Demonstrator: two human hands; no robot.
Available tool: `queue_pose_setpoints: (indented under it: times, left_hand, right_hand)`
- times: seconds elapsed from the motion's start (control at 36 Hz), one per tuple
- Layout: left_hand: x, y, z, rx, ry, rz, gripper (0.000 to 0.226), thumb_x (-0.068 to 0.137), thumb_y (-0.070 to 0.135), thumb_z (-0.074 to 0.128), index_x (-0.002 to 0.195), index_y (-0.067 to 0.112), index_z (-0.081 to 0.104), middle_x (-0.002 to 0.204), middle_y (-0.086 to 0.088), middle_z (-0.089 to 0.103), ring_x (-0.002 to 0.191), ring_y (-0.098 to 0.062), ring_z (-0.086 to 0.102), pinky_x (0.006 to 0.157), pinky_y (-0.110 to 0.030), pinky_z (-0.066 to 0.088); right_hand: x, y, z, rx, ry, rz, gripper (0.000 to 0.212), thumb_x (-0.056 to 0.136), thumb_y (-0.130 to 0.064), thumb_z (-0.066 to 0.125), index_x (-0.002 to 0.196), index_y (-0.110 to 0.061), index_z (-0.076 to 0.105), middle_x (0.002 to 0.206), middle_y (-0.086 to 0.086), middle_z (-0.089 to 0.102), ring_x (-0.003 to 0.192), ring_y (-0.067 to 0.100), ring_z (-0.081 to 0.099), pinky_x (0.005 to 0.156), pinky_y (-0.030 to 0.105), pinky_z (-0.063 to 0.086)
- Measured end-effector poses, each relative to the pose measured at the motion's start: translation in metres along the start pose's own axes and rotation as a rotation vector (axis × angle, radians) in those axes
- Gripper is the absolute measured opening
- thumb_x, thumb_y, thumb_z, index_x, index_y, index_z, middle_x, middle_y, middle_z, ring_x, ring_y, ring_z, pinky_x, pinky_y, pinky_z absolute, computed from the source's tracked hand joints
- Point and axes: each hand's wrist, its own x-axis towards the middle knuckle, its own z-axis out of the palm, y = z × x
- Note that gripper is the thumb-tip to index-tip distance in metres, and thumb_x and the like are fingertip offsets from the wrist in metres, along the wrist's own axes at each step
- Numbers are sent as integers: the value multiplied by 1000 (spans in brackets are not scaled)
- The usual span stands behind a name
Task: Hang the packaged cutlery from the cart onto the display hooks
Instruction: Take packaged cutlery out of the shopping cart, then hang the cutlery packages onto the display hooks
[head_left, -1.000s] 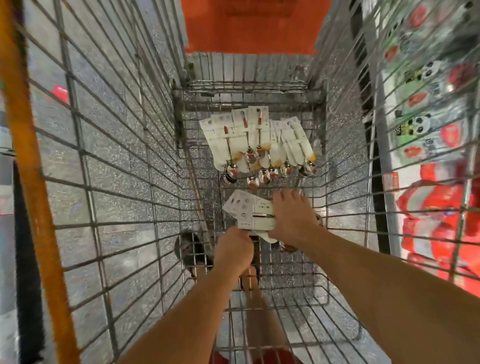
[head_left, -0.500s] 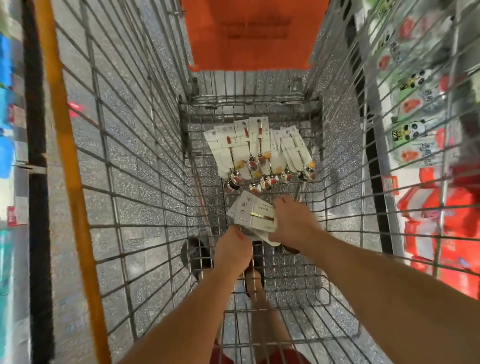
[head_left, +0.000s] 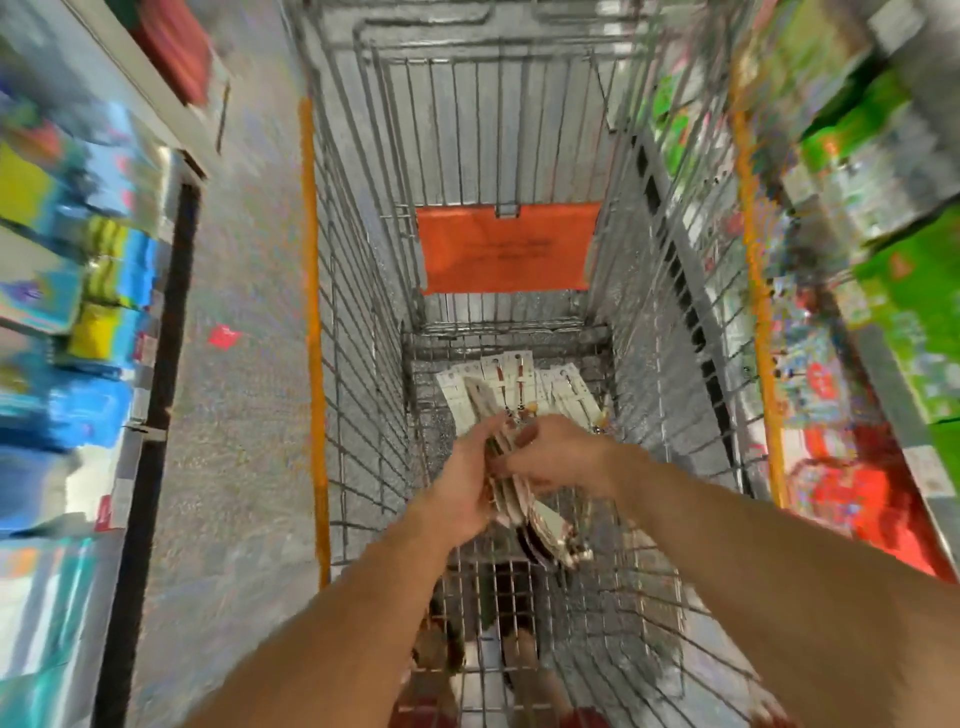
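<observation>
Status: early stage, pickup under way and no hanging done as far as the view shows. Both hands are inside the wire cart (head_left: 363, 364), above its floor. The left hand (head_left: 462, 488) and the right hand (head_left: 556, 457) meet around a bunch of packaged cutlery (head_left: 519, 504) — white backing cards stacked edge-on, their lower ends pointing down toward the near end of the cart. The fingers of the left hand are curled around the bunch from the left; the right hand's thumb and fingers pinch its upper part from the right. A second lot of carded cutlery, the remaining stock (head_left: 519, 387), lies fanned on the cart floor just beyond the hands, below the orange panel (head_left: 509, 247). Shelves of goods flank the cart on both sides, but the picture is blurred there and no display hook can be made out. Judged from this, the held bunch has yet to reach the hooks — and the remaining stock must follow.
</observation>
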Motion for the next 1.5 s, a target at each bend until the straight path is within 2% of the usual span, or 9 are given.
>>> queue_pose_setpoints:
  times: [0.14,0.28,0.5,0.64,0.78,0.92,1.22,1.42,1.5]
  left_hand:
    - [-27,39,10,-24,58,-1,78,98,66,31,131,-1,55,114,-27,69,108,-41,68,101,-51,50]
    - [-48,73,17,57,68,121,69,103,58,23,115,3,63,77,-18,73,54,-25,71,40,-24,51]
    - [-89,110,27,13,212,253,53,102,53,36,122,15,66,106,-14,75,95,-30,73,90,-49,56]
    - [-126,122,18,-27,198,331,47,105,48,33,110,16,68,87,-9,77,73,-21,75,65,-32,58]
    - [-164,129,-1,-43,299,434,57,103,55,32,132,15,61,118,-14,71,109,-32,68,89,-43,56]
    - [-210,131,-26,-69,348,498,70,98,68,21,128,21,64,114,-7,74,103,-29,71,83,-41,58]
    - [-341,68,-86,-207,488,687,43,103,49,39,115,19,66,103,-8,76,97,-27,71,89,-46,56]
    - [-426,0,-116,-151,614,765,30,96,27,65,121,10,64,106,-13,75,94,-29,73,82,-44,60]
    - [-461,-31,-129,-148,666,795,28,94,29,68,113,9,68,105,-13,75,99,-33,72,91,-51,57]
  right_hand:
    - [-47,-43,-22,39,-41,-153,24,81,-27,80,86,-11,64,83,10,70,77,23,64,76,34,54]
    - [-72,-71,-46,109,24,-179,32,82,-31,79,100,-8,67,97,10,75,90,29,73,90,42,57]
    - [-112,-113,-62,69,83,-347,26,84,-13,77,105,0,67,86,3,73,65,7,71,58,22,57]
    - [-134,-146,-57,-23,180,-422,26,81,-19,80,99,-7,67,74,-2,67,49,-2,63,48,13,48]
    - [-149,-176,-38,-41,89,-453,30,80,-23,81,104,-13,66,83,-3,71,68,4,65,57,17,51]
    - [-167,-207,-4,15,-73,-475,29,83,-8,75,108,-6,62,97,5,75,92,18,72,92,34,57]
    - [-220,-238,120,-71,-275,-599,16,90,-13,69,101,-5,61,100,17,74,90,25,70,94,42,56]
    - [-271,-234,210,-157,-380,-649,16,91,-13,68,103,-4,62,85,10,75,74,16,72,71,29,60]
    - [-290,-229,247,-202,-413,-675,14,92,-16,68,101,-7,64,87,9,74,79,16,71,86,34,59]
